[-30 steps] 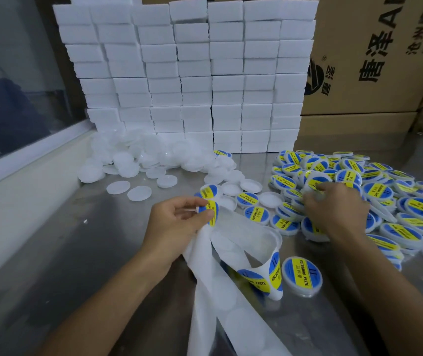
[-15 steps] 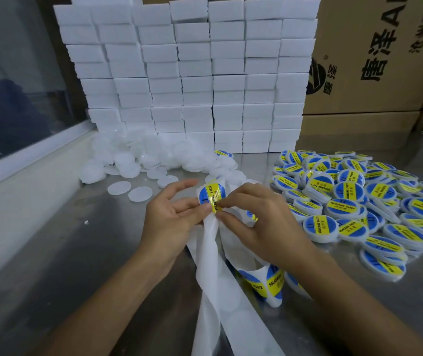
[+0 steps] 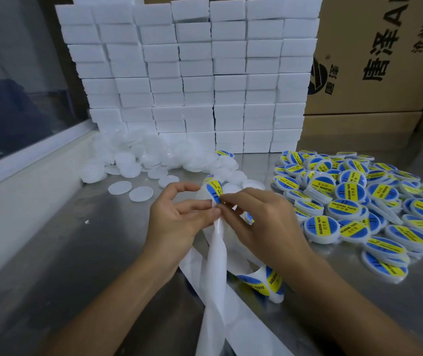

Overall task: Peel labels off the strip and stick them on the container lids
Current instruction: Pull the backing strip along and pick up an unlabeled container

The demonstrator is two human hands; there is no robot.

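Just above the centre of the view, both hands meet over the white backing strip [image 3: 217,242], which trails down to six o'clock. The left hand [image 3: 179,217] pinches the top of the strip between thumb and curled fingers, with its forefinger arched loosely above. The right hand [image 3: 259,217] closes its thumb and forefinger on the lower edge of a blue-and-yellow label [image 3: 214,190], the rest of its fingers curled under; whether it holds anything else beneath cannot be told.

To do this step well, I judge the label should be lifted from one edge at a shallow angle, while the left hand keeps the strip taut so that the sticker does not crease or fold onto itself. It should touch as little fingertip as possible before going squarely onto a lid.

Blank lids [image 3: 141,194] lie at eleven o'clock on the metal surface [image 3: 77,253]; finished labelled lids [image 3: 350,191] are heaped at three o'clock. Unpeeled labels [image 3: 259,283] curl on the strip at five o'clock.
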